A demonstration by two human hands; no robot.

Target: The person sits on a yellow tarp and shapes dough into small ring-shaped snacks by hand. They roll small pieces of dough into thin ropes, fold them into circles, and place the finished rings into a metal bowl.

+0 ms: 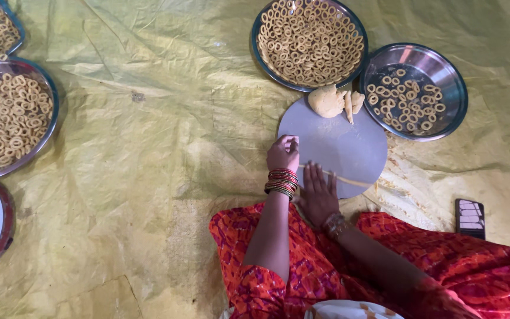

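**Two Hands on One Dough Strand: Rolling Risks**

Both hands work at the near edge of the round grey board. The right hand lies flat, fingers spread and pressed down on a thin dough strand that runs out from under the fingers toward the right edge of the board. The left hand is curled, fingertips pinched together at the left rim of the board; whether it holds the strand's end cannot be told from this view.

Likely faults from this position:

1. Strand breakage. The strand is very thin; uneven palm pressure would probably tear it.
2. Overrun. The free end lies near the board's right edge; further rolling could push it onto the yellow sheet, where loose crumbs would stick to it.
3. Contact with bangles. The left wrist sits just beside the right fingers; a crossing move could drag the strand.

Farther out, the dough lump rests at the far edge of the board, touching the full ring plate and just beside the part-filled steel plate. A dark phone lies well apart on the right.
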